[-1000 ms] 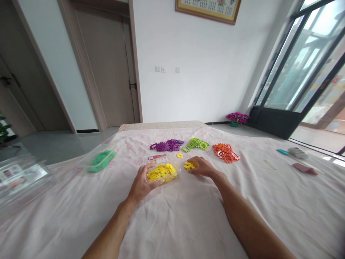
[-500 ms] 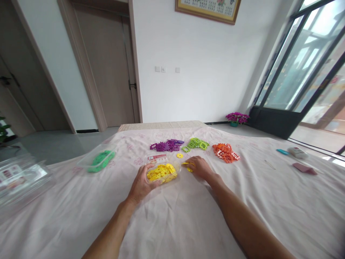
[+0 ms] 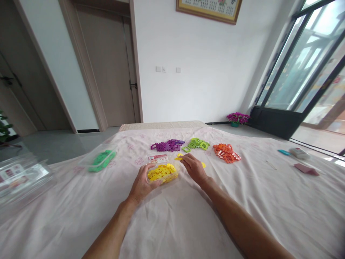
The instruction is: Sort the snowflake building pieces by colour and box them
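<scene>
My left hand [image 3: 144, 182] is wrapped round the near left side of a clear plastic box [image 3: 175, 177], its thumb along the front wall. Many small yellow plastic building pieces [image 3: 161, 172] fill the box. A clear lid with a red and white label [image 3: 157, 159] shows just behind them. Just right of the box, my right hand [image 3: 193, 167] has its fingers pinched at a yellow disc-shaped piece [image 3: 178, 157]; the fingers partly cover it. Another yellow piece [image 3: 203, 164] lies on the cloth past the right hand's knuckles.
Heaps of purple pieces [image 3: 167, 145], lime green pieces [image 3: 198, 144] and orange pieces [image 3: 226, 153] lie behind the hands. Green pieces [image 3: 104, 160] sit in a clear box at left, near stacked clear boxes [image 3: 23, 178]. A pink item [image 3: 306, 169] lies at right on the cloth.
My right hand has moved left and slightly away from me, to where the loose yellow disc lay. My left hand stays on the box.
</scene>
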Demonstrator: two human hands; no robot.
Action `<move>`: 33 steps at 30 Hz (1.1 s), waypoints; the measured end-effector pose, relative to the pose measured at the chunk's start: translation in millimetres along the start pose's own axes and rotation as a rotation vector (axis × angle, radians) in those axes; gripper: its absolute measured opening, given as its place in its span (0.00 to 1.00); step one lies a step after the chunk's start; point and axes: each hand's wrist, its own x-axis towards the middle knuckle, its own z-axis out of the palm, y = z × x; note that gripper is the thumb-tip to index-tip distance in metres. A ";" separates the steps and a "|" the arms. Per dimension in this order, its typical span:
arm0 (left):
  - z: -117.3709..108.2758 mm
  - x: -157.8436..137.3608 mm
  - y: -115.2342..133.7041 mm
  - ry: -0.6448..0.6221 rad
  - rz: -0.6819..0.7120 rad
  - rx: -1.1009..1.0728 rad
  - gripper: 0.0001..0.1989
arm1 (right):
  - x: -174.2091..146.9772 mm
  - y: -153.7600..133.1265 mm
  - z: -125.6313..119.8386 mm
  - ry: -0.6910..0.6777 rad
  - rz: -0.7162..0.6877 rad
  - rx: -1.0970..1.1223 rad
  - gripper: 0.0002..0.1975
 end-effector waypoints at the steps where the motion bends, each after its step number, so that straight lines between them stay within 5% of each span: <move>1: -0.1 -0.2 0.5 0.001 -0.001 0.002 0.31 | 0.3 -4.3 1.2 -0.024 -0.025 0.007 0.15; 6: -0.4 0.2 -0.4 0.004 0.007 -0.001 0.31 | 0.8 -7.9 3.2 -0.125 -0.102 -0.002 0.17; 11: -0.3 1.0 -2.1 0.005 0.014 -0.013 0.30 | -0.3 27.7 -5.1 -0.053 0.122 -0.080 0.18; 17: 1.1 0.7 -5.9 -0.002 0.008 -0.016 0.31 | -5.0 63.1 -24.9 -0.280 0.301 -0.200 0.16; 25: 1.6 0.5 -6.2 0.003 0.005 -0.031 0.31 | -8.8 69.5 -30.0 -0.534 0.241 -0.158 0.31; 33: 1.4 0.9 -9.2 -0.006 0.021 0.000 0.31 | -3.9 64.0 -33.5 -0.545 0.201 -0.183 0.18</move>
